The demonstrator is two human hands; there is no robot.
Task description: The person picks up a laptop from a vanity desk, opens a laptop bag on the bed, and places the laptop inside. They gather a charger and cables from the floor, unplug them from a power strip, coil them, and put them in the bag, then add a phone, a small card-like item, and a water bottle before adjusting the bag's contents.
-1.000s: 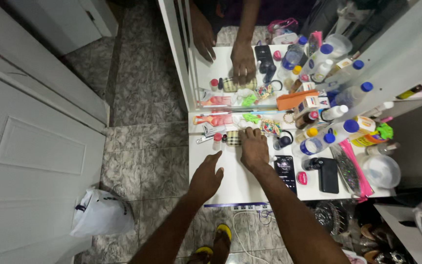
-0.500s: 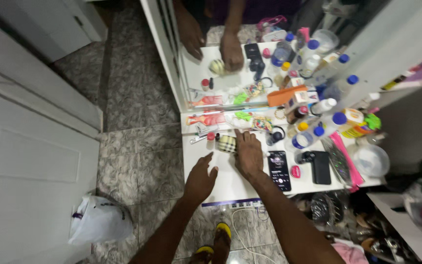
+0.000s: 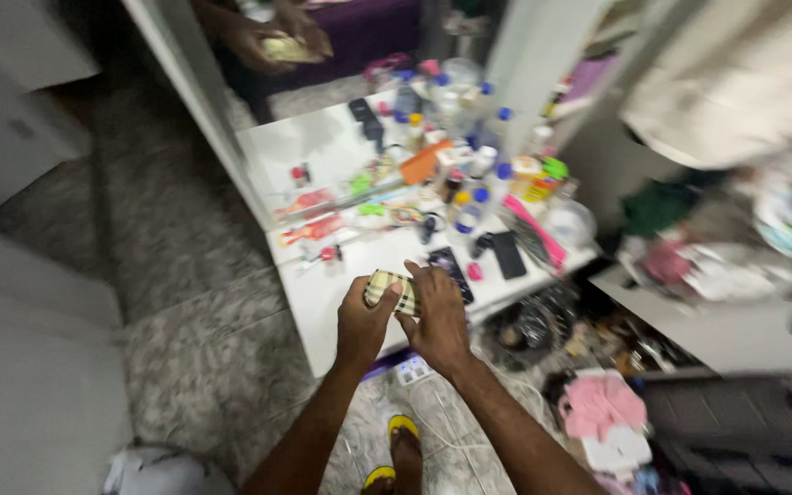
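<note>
- A white dressing table (image 3: 341, 284) stands against a mirror (image 3: 323, 55), its far half crowded with things, the near edge bare.
- The right hand (image 3: 439, 316) closes over the right end of a small checked beige-and-dark pouch (image 3: 387, 291), fingers curled across its top.
- The left hand (image 3: 364, 321) closes on the pouch's left end, thumb lying on the near face; the pouch sits between both hands, lifted just above the table's front edge.
- A flat black phone (image 3: 510, 254) lies well right of the hands.
- Blue-capped plastic bottles (image 3: 486, 179) cluster behind it.
- A small round pink lid (image 3: 475, 271) lies just beside the phone.
</note>
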